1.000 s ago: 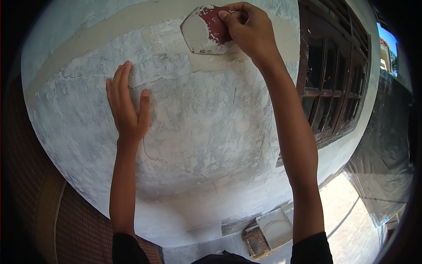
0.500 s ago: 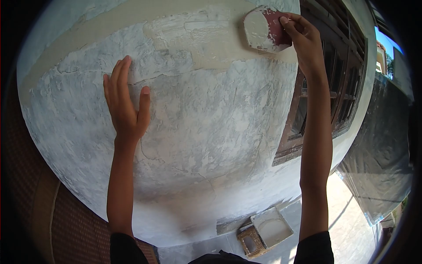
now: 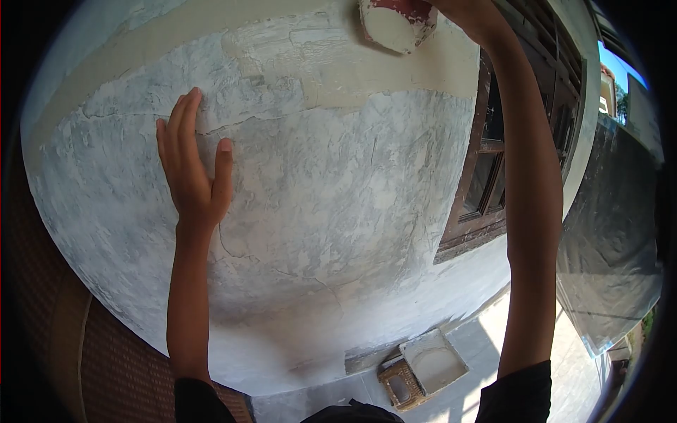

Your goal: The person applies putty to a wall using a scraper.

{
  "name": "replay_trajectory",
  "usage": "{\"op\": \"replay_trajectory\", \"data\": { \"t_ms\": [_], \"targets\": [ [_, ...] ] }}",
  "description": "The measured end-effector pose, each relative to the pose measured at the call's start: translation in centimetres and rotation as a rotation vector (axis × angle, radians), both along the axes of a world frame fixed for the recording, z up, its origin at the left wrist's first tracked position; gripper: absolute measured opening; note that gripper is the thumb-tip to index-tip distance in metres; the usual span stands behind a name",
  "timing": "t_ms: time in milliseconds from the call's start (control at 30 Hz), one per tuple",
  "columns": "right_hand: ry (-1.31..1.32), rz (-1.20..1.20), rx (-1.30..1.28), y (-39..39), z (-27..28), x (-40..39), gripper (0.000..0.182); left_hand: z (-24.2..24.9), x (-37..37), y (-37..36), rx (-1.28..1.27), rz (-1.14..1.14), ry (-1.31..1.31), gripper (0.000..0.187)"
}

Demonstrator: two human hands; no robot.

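My left hand [image 3: 187,158] lies with its fingers stretched out against the patchy grey-white wall [image 3: 317,197], beside a ragged crack. At the top edge of the view, a red putty spreader [image 3: 400,25] coated with cream filler is against the wall. My right hand [image 3: 474,15] holds it from its upper right; the fingertips are cut off by the frame. Around the spreader runs a band of smooth beige filler [image 3: 430,74], with rougher strokes to its left.
A brown window frame [image 3: 462,236] is set into the wall on the right, close to my right forearm. On the floor below stand a square tray of filler [image 3: 434,361] and a tan slatted stool-like item [image 3: 402,386]. Dark sheeting [image 3: 610,233] hangs at far right.
My right hand and the spreader have moved up and slightly left, with the spreader's coated end now pointing downward. My left hand keeps its place on the wall; the view shifts slightly.
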State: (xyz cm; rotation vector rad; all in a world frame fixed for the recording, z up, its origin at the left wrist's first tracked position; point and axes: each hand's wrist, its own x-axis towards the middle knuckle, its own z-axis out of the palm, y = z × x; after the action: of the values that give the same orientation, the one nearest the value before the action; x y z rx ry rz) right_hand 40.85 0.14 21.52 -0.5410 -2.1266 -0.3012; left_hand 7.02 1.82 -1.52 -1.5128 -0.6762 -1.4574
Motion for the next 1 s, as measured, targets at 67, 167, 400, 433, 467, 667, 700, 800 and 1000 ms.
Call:
{"op": "replay_trajectory", "data": {
  "t_ms": [67, 167, 400, 433, 467, 667, 700, 800, 1000],
  "targets": [
    [-0.035, -0.047, 0.06, 0.3, -0.3, -1.3, 0.021, 0.0, 0.0, 0.1, 0.006, -0.001, 0.008, 0.056],
    [-0.036, -0.109, 0.097, 0.5, 0.1, -2.1, 0.019, 0.0, 0.0, 0.1, 0.008, 0.003, -0.002, 0.056],
    [-0.035, 0.102, -0.092, 0.7, 3.0, -0.3, 0.026, 0.0, -0.1, 0.0, -0.005, 0.005, 0.0, 0.056],
    [-0.039, 0.082, -0.098, 0.8, 2.9, -0.4, 0.028, -0.1, 0.0, 0.0, -0.006, 0.005, 0.001, 0.056],
    [-0.039, 0.081, -0.097, 0.9, 2.8, -0.9, 0.028, 0.0, 0.0, 0.0, -0.005, 0.004, 0.001, 0.056],
    [-0.026, -0.067, 0.007, 0.9, 3.0, -2.1, 0.025, -0.1, -0.2, -0.1, -0.012, 0.006, -0.001, 0.056],
    [-0.026, -0.066, 0.009, 0.8, 3.4, -1.9, 0.025, -0.1, -0.2, -0.1, -0.008, 0.002, 0.004, 0.056],
    [-0.021, 0.003, -0.045, 1.0, 4.0, -1.4, 0.025, -0.2, -0.2, -0.1, -0.011, -0.004, 0.006, 0.056],
    [-0.136, -0.035, -0.02, 1.2, 2.2, -3.0, 0.022, -0.2, 0.0, -0.1, -0.011, -0.005, 0.001, 0.056]
  ]
}}
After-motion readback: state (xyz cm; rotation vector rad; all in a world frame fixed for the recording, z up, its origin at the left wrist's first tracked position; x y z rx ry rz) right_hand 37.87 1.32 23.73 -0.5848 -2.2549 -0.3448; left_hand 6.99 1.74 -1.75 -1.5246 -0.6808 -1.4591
